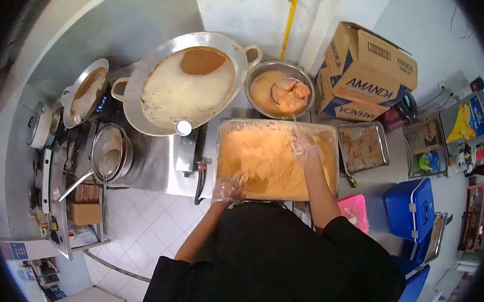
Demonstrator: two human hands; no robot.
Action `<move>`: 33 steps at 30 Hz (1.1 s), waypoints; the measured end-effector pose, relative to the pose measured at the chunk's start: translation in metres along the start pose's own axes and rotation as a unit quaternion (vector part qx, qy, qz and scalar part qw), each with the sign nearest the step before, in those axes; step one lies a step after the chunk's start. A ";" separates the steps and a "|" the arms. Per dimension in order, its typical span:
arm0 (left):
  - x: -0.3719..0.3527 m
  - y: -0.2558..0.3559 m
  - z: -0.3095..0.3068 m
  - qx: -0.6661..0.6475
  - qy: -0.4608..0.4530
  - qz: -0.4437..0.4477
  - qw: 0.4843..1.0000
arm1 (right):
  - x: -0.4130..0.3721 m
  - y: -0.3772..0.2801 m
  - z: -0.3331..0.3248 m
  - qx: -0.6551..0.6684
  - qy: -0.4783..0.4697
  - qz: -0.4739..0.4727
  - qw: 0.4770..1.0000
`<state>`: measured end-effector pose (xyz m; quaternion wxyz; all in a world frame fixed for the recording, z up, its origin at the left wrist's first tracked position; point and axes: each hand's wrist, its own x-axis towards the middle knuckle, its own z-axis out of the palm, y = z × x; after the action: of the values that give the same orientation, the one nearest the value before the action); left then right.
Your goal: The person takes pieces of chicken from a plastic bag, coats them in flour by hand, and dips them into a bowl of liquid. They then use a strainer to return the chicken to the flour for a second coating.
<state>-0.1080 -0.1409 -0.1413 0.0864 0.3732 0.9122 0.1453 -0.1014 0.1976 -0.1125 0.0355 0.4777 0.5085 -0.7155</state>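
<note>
My right hand point(306, 148), in a clear plastic glove, is closed round the thin handle of a round skimmer point(272, 94). Pieces of wet, orange-coated meat point(292, 96) sit in the skimmer, over a metal bowl point(253, 107) of orange-brown liquid. Below that hand lies a large rectangular tray point(222, 146) filled with orange breading flour point(264, 149). At the tray's near left corner is my left hand point(229, 188), also gloved. Its fingers reach over the flour, stretched out, with nothing visible in them.
A wide two-handled pan point(134, 102) of foaming oil stands beyond the tray, left of the bowl. Another pan point(86, 94) sits over a blue flame. Strainers point(109, 151) rest at left. Cardboard boxes point(367, 77), a smaller tray point(363, 146) and a blue cooler point(409, 210) are at right.
</note>
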 end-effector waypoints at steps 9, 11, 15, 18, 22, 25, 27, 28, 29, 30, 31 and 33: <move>0.001 0.007 -0.017 0.072 -0.071 0.035 0.994 | -0.064 -0.005 0.002 0.069 -0.010 -0.026 0.997; 0.004 0.003 -0.006 0.009 -0.086 -0.046 0.995 | -0.087 0.006 -0.010 0.067 -0.066 -0.030 0.995; 0.007 0.000 -0.002 0.000 -0.085 -0.059 0.995 | -0.132 0.028 -0.030 0.004 -0.033 0.004 0.999; 0.005 -0.011 0.018 0.009 -0.076 -0.051 0.996 | -0.147 0.065 -0.052 -0.065 -0.028 -0.029 0.997; 0.004 -0.002 0.000 0.045 -0.067 -0.034 0.996 | -0.143 0.116 -0.068 -0.301 0.040 -0.246 0.920; 0.006 -0.002 -0.001 0.004 -0.052 -0.030 0.998 | -0.131 0.144 -0.070 -0.410 0.077 -0.336 0.845; 0.006 -0.006 0.006 -0.002 -0.066 -0.035 0.997 | -0.122 0.161 -0.075 -0.435 0.080 -0.267 0.856; 0.007 -0.007 0.009 -0.007 -0.075 -0.041 0.996 | -0.115 0.168 -0.078 -0.445 0.086 -0.283 0.846; 0.007 -0.006 0.008 -0.008 -0.077 -0.041 0.996 | -0.115 0.166 -0.077 -0.454 0.090 -0.298 0.835; 0.007 -0.005 0.007 -0.006 -0.080 -0.042 0.996 | -0.119 0.164 -0.079 -0.454 0.090 -0.296 0.835; 0.008 -0.005 0.005 -0.003 -0.083 -0.044 0.996 | -0.123 0.161 -0.082 -0.489 0.073 -0.309 0.812; 0.006 -0.013 0.018 -0.031 -0.059 -0.027 0.997 | -0.126 0.156 -0.079 -0.523 0.055 -0.320 0.788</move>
<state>-0.1159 -0.1423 -0.1624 0.1558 0.3536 0.9103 0.1483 0.1017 0.1282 -0.1317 0.0205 0.2342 0.9299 -0.2830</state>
